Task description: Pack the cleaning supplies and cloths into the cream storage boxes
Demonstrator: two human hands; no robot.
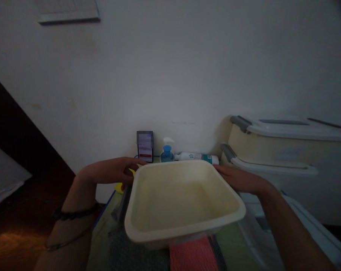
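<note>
A cream plastic basin, rectangular with rounded corners, is held between my two hands over the table, and nothing shows inside it. My left hand grips its far left side, fingers bent at the rim. On the opposite side my right hand holds the far right rim, its fingertips hidden behind the wall. Below the basin lie a dark grey cloth and a red textured cloth. Something yellow sits beneath my left hand, mostly hidden.
Against the wall stand a phone with a lit screen and a blue pump bottle. A white and teal tube or bottle lies beside them. Stacked storage boxes rise on the right. The table's left edge is blue.
</note>
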